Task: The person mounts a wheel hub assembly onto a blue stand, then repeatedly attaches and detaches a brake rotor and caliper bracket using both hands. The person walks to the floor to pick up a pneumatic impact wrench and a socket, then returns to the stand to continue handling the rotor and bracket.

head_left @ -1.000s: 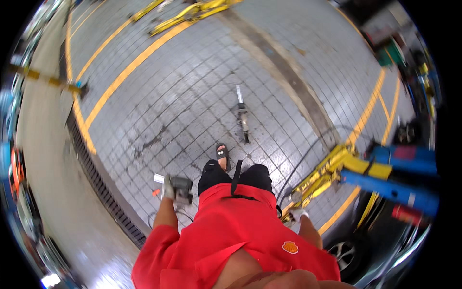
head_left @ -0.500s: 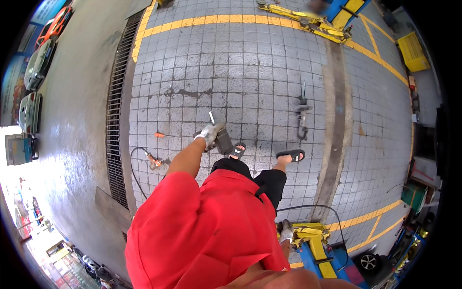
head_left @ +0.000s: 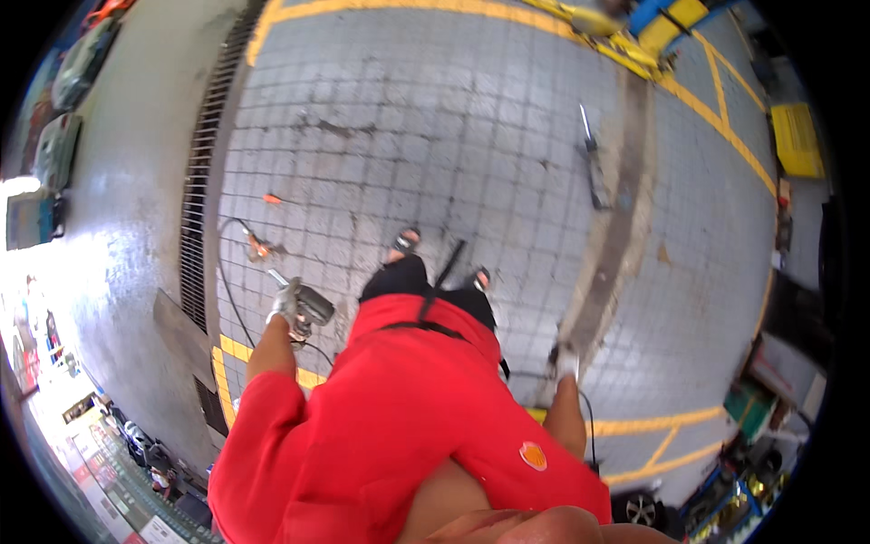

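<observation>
My left hand [head_left: 284, 306], in a pale work glove, is closed around a dark grey impact wrench [head_left: 315, 308]. A bright metal bar, seemingly the wrench's extension, points up and away from the hand. On the other side my right hand [head_left: 566, 362], also gloved, hangs low beside my body. Something dark shows at its fingers, and a black hose [head_left: 589, 412] runs near it. Its fingers are too blurred to make out. Left of the wrench, an orange tool [head_left: 260, 247] on a hose lies on the tiles, with a small orange piece [head_left: 272, 199] farther off.
A long strut-like car part [head_left: 594, 168] lies on the tiled floor at the right. Yellow lift arms [head_left: 625, 45] stand at the far right. A drain grate [head_left: 195, 208] runs along the left, with parked cars [head_left: 56, 150] beyond. A wheel [head_left: 640, 510] stands near the lower right.
My body has turned and shifted; both feet now stand elsewhere. My left hand, holding the wrench, has moved left. My right hand has come away from the yellow lift arm.
</observation>
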The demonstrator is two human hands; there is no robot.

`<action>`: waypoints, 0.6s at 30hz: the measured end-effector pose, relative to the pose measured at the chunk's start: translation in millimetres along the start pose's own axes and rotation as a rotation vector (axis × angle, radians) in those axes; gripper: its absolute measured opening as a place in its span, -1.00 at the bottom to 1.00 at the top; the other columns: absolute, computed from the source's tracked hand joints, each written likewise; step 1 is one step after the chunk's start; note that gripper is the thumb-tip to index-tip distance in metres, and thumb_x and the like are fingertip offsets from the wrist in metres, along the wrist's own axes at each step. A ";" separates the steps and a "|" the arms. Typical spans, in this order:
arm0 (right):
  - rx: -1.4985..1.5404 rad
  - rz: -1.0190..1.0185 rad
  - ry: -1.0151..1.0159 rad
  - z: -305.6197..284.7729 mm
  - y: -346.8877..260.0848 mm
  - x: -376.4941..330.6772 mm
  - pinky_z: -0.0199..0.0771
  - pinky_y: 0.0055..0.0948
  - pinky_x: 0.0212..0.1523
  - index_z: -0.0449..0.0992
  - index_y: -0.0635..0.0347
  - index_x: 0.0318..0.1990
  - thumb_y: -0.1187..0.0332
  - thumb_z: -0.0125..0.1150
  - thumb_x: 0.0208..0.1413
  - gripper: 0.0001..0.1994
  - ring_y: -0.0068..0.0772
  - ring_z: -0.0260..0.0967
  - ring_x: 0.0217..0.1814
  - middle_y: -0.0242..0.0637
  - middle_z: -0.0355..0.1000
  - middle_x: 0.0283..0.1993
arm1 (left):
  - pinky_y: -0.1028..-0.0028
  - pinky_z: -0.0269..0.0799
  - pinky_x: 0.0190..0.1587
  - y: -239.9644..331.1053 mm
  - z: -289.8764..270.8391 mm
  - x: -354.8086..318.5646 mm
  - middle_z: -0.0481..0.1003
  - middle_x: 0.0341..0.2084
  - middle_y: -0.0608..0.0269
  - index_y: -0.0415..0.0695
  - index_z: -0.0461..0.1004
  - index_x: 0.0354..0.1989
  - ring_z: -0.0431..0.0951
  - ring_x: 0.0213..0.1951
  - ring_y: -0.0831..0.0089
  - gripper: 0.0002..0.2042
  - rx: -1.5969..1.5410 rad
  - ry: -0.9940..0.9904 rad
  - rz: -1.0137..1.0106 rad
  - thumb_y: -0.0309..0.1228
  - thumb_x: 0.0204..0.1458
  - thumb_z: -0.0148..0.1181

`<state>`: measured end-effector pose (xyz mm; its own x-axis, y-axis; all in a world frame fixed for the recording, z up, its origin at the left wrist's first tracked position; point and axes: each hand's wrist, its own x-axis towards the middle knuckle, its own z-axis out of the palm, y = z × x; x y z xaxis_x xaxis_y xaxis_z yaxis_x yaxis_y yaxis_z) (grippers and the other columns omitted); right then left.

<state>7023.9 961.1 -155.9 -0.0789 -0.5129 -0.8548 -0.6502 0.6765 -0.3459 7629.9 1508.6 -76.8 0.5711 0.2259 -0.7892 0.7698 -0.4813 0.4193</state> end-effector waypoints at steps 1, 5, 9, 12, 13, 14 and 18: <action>0.050 -0.081 0.103 -2.4 -55.4 -32.3 0.40 -0.41 -0.48 0.61 0.15 -0.07 0.17 0.13 0.37 -0.74 -0.53 0.35 -0.47 -0.37 0.49 -0.36 | 0.21 0.52 -0.49 -16.3 2.5 -32.7 0.58 -0.40 0.20 -0.16 0.56 -0.06 0.54 -0.49 0.31 -0.50 -0.088 -0.101 -0.070 0.10 0.22 0.23; -0.025 -0.190 -0.095 -6.9 -100.3 27.7 0.41 -0.42 -0.50 0.60 0.23 -0.02 0.22 0.18 0.31 -0.72 -0.54 0.37 -0.47 -0.41 0.48 -0.40 | 0.30 0.58 -0.43 -91.3 18.1 -74.6 0.62 -0.41 0.21 -0.11 0.60 -0.18 0.64 -0.45 0.35 -0.60 -0.400 -0.087 -0.101 0.03 0.23 0.22; -0.450 -0.284 -0.180 47.6 -153.4 -2.2 0.45 -0.36 -0.42 0.59 0.27 -0.02 0.16 0.19 0.26 -0.65 -0.49 0.38 -0.43 -0.40 0.47 -0.41 | 0.16 0.63 -0.15 -167.5 35.2 -104.4 0.64 -0.26 0.22 -0.07 0.58 -0.11 0.67 -0.23 0.28 -0.59 -0.575 -0.022 -0.166 0.06 0.26 0.16; -0.655 -0.362 -0.279 78.6 -169.4 -27.6 0.44 -0.32 -0.40 0.59 0.29 0.01 0.13 0.19 0.25 -0.61 -0.45 0.37 -0.42 -0.40 0.47 -0.40 | 0.08 0.63 -0.01 -227.5 36.9 -121.3 0.64 -0.13 0.11 -0.12 0.55 0.01 0.67 -0.12 0.13 -0.50 -0.725 -0.064 -0.268 0.11 0.29 0.05; -0.732 -0.407 -0.329 96.5 -173.1 -24.3 0.43 -0.31 -0.40 0.59 0.30 0.03 0.12 0.19 0.25 -0.59 -0.44 0.36 -0.41 -0.41 0.46 -0.39 | 0.06 0.62 0.01 -246.3 39.9 -120.4 0.64 -0.09 0.08 -0.14 0.54 0.04 0.67 -0.09 0.08 -0.46 -0.757 -0.098 -0.295 0.14 0.30 0.01; -0.878 -0.395 -0.440 105.9 -183.1 -20.8 0.36 -0.32 -0.44 0.59 0.27 -0.03 0.15 0.19 0.26 -0.65 -0.49 0.32 -0.42 -0.43 0.43 -0.42 | 0.03 0.61 0.03 -268.1 34.3 -119.3 0.64 -0.05 0.04 -0.15 0.53 0.07 0.67 -0.07 0.03 -0.42 -0.812 -0.094 -0.300 0.17 0.30 -0.04; -0.491 -0.212 -0.476 113.8 -153.6 12.5 0.32 -0.43 -0.43 0.51 0.35 0.15 0.14 0.22 0.33 -0.56 -0.56 0.29 -0.43 -0.44 0.44 -0.37 | 0.05 0.64 -0.05 -256.4 25.5 -98.1 0.62 -0.08 0.01 -0.26 0.50 0.08 0.67 -0.11 0.07 -0.41 -0.710 0.003 -0.315 0.12 0.30 0.05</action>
<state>7208.7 911.0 -157.5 0.3527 -0.2451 -0.9031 -0.8887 0.2145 -0.4052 7369.1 1588.3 -118.3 0.2954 0.2650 -0.9179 0.8936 0.2633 0.3636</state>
